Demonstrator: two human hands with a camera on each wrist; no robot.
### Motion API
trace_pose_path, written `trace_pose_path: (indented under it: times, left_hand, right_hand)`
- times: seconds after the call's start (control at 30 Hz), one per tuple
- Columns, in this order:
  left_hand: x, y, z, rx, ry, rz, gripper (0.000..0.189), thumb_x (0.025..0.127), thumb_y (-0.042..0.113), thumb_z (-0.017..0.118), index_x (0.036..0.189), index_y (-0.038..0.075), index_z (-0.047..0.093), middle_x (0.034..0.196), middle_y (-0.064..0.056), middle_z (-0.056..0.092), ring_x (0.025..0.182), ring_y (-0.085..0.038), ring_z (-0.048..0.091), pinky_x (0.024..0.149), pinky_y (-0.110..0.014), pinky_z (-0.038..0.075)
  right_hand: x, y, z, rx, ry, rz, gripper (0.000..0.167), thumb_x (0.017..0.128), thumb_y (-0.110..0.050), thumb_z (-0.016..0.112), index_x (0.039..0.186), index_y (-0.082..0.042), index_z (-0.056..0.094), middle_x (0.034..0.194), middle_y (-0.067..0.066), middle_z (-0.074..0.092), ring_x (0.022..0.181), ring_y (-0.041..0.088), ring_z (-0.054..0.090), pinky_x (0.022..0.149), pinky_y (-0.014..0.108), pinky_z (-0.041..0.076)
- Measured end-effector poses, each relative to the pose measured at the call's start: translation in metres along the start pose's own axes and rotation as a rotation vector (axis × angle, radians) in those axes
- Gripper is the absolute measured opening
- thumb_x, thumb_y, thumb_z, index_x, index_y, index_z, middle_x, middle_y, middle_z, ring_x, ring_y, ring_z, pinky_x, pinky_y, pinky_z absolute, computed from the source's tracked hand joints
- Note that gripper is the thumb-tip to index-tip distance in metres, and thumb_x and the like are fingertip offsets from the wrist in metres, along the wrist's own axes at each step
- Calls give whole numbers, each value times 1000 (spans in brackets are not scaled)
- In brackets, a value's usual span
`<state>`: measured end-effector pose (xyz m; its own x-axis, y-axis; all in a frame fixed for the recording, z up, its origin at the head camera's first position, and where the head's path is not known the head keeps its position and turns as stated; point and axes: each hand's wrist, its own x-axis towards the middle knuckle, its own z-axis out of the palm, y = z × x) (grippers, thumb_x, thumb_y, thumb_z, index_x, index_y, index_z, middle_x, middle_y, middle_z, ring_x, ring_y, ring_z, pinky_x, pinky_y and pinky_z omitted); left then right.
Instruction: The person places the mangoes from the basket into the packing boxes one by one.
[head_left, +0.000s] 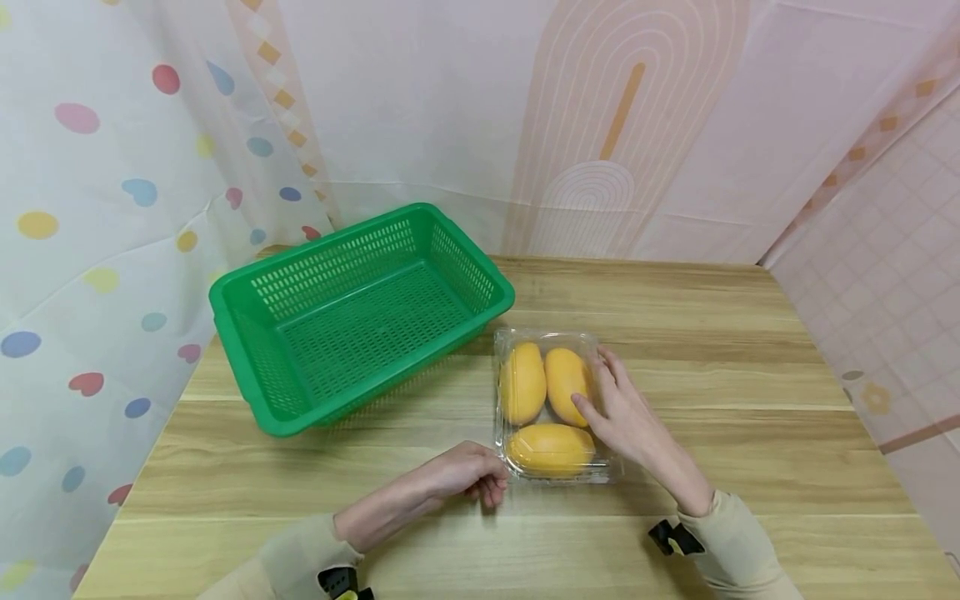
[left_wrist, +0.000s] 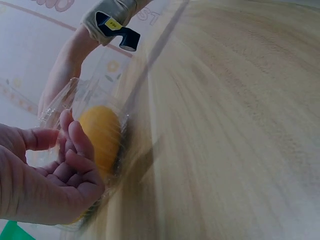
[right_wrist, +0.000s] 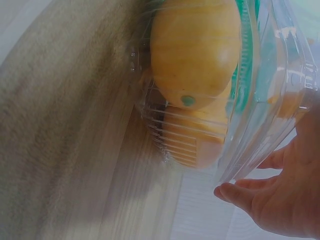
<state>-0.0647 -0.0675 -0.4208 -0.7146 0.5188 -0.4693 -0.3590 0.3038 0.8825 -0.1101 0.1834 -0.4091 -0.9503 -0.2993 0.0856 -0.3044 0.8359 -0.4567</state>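
A clear plastic clamshell box (head_left: 517,335) lies on the table with its lid down over three yellow mangoes. Two mangoes, a left one (head_left: 522,383) and a right one (head_left: 564,375), lie side by side at the far end. The near mango (head_left: 551,448) lies crosswise. At the box's near left corner, my left hand (head_left: 467,471) pinches the rim between thumb and curled fingers. My right hand (head_left: 624,410) grips the right side, thumb over the lid. In the right wrist view its fingertips (right_wrist: 227,191) meet the lid's rim.
A green perforated plastic basket (head_left: 390,388) stands at the back left, close to the box, with nothing in it. The wooden table (head_left: 720,392) meets a patterned cloth (head_left: 420,108) along its back. Polka-dot fabric (head_left: 105,208) hangs at the left.
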Motion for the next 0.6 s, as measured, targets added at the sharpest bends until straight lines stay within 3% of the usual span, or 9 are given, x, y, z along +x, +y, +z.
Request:
trace_pose_path:
  times: [0.17, 0.43, 0.6]
  left_hand:
    - [-1, -2, -5, -11, -31, 13, 21, 87, 11, 53, 84, -7, 63, 60, 6, 60, 55, -5, 53, 55, -16, 36]
    - [1, -1, -12, 75, -125, -9, 27, 92, 13, 50, 92, -12, 61, 67, 3, 66, 58, -4, 57, 54, -17, 37]
    - [0, 2, -12, 98, -120, -39, 27, 92, 16, 50, 90, -9, 62, 66, 4, 65, 58, -4, 57, 54, -18, 38]
  right_hand:
    - [0, 0, 0, 4, -1, -4, 66, 96, -33, 52, 144, 5, 29, 151, 26, 22, 122, 47, 48, 90, 58, 48]
    - [1, 1, 0, 5, -8, -5, 66, 96, -33, 52, 144, 5, 29, 152, 25, 21, 124, 47, 47, 92, 59, 46]
    - [1, 1, 0, 1, -12, 0, 65, 97, -34, 51, 144, 5, 29, 152, 25, 21, 124, 47, 47, 92, 59, 46]
